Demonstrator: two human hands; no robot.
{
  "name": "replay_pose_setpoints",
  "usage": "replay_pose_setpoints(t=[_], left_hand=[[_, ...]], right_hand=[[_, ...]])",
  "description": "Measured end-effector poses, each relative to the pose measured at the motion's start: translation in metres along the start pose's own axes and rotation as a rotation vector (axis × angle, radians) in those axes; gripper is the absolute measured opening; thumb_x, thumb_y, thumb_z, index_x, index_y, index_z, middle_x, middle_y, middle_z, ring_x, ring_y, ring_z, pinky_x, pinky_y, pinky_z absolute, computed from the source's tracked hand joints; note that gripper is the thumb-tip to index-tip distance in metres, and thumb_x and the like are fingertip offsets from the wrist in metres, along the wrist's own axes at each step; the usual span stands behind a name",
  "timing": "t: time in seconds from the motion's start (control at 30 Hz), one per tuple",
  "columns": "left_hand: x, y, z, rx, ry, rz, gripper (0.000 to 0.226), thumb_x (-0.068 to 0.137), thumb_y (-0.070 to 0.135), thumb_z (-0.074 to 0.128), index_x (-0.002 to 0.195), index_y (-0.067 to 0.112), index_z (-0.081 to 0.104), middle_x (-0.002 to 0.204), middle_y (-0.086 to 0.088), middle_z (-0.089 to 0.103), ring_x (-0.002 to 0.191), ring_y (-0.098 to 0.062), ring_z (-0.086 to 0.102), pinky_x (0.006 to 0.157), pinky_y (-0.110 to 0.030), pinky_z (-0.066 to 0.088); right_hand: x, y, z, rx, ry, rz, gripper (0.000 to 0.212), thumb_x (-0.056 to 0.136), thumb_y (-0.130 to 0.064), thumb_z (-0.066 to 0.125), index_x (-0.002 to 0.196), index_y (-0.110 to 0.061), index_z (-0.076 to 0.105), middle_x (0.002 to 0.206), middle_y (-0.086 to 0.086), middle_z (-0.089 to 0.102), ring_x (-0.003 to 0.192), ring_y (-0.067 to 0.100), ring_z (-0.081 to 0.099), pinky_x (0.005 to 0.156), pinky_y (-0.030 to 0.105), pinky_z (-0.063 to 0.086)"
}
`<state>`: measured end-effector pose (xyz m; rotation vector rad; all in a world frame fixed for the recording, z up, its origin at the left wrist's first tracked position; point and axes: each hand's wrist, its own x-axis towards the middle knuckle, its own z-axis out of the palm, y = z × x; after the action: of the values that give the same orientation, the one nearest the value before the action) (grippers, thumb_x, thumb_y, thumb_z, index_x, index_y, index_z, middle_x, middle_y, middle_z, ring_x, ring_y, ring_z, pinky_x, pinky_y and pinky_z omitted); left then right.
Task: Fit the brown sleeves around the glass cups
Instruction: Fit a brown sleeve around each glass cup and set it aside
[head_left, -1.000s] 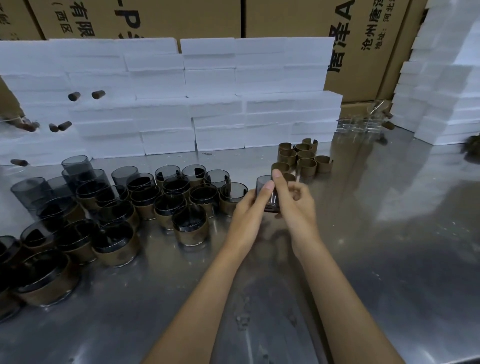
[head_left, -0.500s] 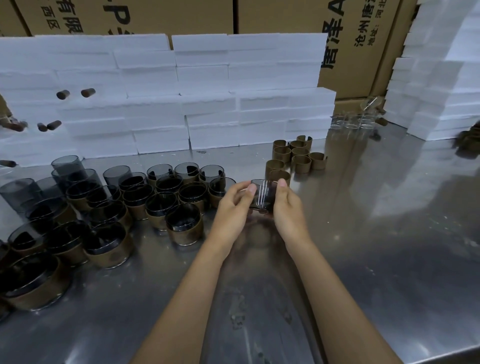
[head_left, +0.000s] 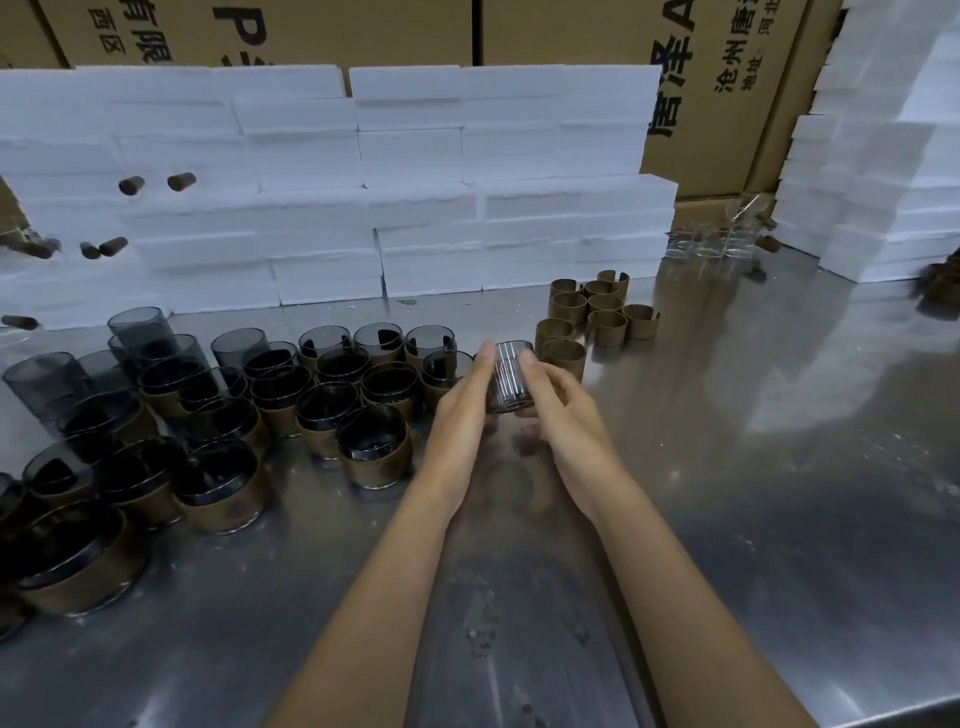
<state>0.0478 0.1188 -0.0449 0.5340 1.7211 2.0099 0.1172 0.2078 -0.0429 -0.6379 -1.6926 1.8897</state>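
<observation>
We hold a smoky glass cup (head_left: 511, 376) between both hands, lifted just above the steel table (head_left: 727, 493). Our left hand (head_left: 464, 415) presses its fingers against the cup's left side, fingers fairly straight and close together, the tip of the longest reaching the rim. Our right hand (head_left: 558, 410) wraps the right side, fingers curled narrow around the wall with the thumb toward the cup's base. The cup tilts a little, its mouth facing away from us; the part of it showing between the fingers is bare ribbed glass, with no brown band on it that we can see.

Just beyond our right fingertips stands a cluster of empty brown sleeves (head_left: 597, 317), open rings set upright on the table, the closest one near the cup. To the left of our left fingers sits a crowd of sleeved cups (head_left: 371, 449), each dark glass wrapped low in a brown band, the nearest ones close to our left hand. Farther left and back, several bare smoky cups (head_left: 140, 330) stand taller, without bands.

Past all of these, beyond our fingertips, white foam blocks (head_left: 415, 176) are stacked like a wall, with cardboard cartons (head_left: 571, 31) behind. Some clear glasses (head_left: 709, 241) stand far off to the right of our right fingers.
</observation>
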Motion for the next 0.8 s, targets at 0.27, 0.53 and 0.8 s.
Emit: replay_pose_setpoints(t=[0.27,0.53,0.8], left_hand=[[-0.003,0.001,0.001,0.096,-0.077,0.019,0.058,0.092,0.076,0.050,0.122,0.033,0.075,0.116,0.009,0.077,0.117,-0.015,0.069,0.109,-0.047,0.050],[0.003,-0.002,0.000,-0.073,0.172,0.008,0.035,0.102,0.030,0.063,0.119,0.001,0.068,0.120,-0.023,0.071,0.112,-0.034,0.069,0.106,-0.057,0.050],[0.002,0.000,-0.001,-0.114,0.126,-0.015,0.038,0.104,0.038,0.056,0.113,0.006,0.074,0.114,-0.021,0.075,0.104,-0.035,0.071,0.084,-0.040,0.057]], right_hand=[[-0.003,-0.003,-0.002,0.240,-0.192,0.046,0.034,0.097,-0.044,0.065,0.119,-0.019,0.072,0.107,0.010,0.078,0.097,0.025,0.076,0.069,0.025,0.058],[0.001,0.005,0.005,0.090,-0.123,-0.034,0.037,0.109,-0.040,0.042,0.136,-0.020,0.057,0.127,0.011,0.070,0.113,0.029,0.070,0.095,0.045,0.058],[0.001,0.009,0.006,-0.021,0.027,-0.131,0.032,0.112,-0.026,0.036,0.128,-0.016,0.062,0.122,0.014,0.069,0.114,0.031,0.068,0.093,0.051,0.059]])
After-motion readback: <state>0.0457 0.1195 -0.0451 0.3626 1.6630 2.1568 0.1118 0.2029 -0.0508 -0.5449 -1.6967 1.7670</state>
